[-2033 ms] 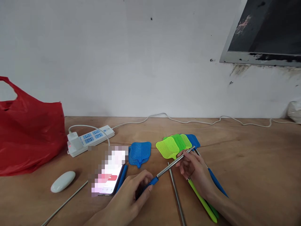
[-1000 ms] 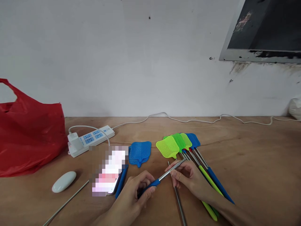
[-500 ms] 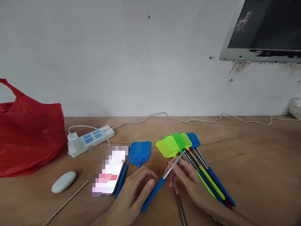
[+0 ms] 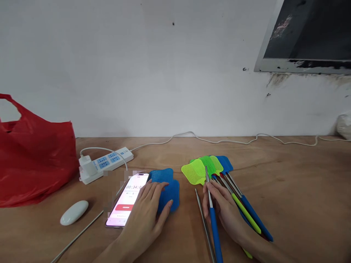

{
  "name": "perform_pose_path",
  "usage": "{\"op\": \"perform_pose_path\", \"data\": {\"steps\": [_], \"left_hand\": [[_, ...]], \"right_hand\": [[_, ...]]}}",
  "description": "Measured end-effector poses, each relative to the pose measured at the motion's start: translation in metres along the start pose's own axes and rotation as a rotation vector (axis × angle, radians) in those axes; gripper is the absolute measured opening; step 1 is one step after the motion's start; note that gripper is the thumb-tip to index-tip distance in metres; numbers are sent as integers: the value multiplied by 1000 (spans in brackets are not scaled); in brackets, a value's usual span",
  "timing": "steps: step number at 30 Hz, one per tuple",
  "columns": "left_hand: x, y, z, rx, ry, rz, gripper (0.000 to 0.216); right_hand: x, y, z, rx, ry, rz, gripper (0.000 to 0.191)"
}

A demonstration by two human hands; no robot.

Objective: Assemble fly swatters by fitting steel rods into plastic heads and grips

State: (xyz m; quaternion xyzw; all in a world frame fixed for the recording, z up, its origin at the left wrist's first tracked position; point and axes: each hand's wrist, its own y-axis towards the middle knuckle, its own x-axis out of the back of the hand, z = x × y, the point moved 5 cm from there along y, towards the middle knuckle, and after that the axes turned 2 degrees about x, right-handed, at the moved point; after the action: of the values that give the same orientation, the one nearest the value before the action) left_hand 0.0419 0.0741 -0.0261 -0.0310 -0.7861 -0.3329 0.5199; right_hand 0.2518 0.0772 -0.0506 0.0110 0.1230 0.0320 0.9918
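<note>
My left hand [image 4: 148,215] rests over a blue mesh swatter head [image 4: 170,191], fingers on top and thumb at its near edge, gripping it. A second blue head [image 4: 161,173] shows just behind it. My right hand [image 4: 223,208] is closed around a metal rod with a blue handle [image 4: 214,226], whose bare tip points away toward the yellow-green swatter head [image 4: 194,171]. Several assembled fly swatters [image 4: 246,212] with green and blue handles lie fanned under and to the right of this hand.
A lit phone [image 4: 127,202] lies left of my left hand. A loose metal rod [image 4: 201,215] lies between my hands, another rod [image 4: 76,237] at front left. A white oval object [image 4: 74,212], power strip [image 4: 105,163], red plastic bag [image 4: 33,160] and white cable [image 4: 225,140] share the wooden table [image 4: 301,190].
My left hand let go of the blue handle and moved left onto the blue mesh head, which shifted toward me. My right hand swung the rod round, handle toward me.
</note>
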Motion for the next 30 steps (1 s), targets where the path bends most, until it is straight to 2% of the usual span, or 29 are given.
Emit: {"op": "perform_pose_path", "data": {"steps": [3, 9, 14, 16, 20, 25, 30], "left_hand": [[3, 0, -3, -3, -13, 12, 33], [-21, -8, -6, -152, 56, 171, 37], [-13, -5, -14, -137, 31, 187, 22], [-9, -5, -19, -146, -3, 254, 31], [-8, -6, -26, -175, -34, 355, 75], [-17, -6, -20, -91, -2, 424, 68], [-18, -7, -16, -52, -18, 377, 62]], "right_hand": [[-1, 1, -1, 0, -16, 28, 39], [-1, 1, -1, -12, -47, 42, 37], [0, 2, -3, -6, -45, 41, 36], [1, 3, -4, 0, -45, 38, 36], [2, 4, -4, -7, -40, 40, 36], [1, 5, -2, 7, -50, 51, 36], [1, 5, -4, -5, -66, 56, 37]]}}
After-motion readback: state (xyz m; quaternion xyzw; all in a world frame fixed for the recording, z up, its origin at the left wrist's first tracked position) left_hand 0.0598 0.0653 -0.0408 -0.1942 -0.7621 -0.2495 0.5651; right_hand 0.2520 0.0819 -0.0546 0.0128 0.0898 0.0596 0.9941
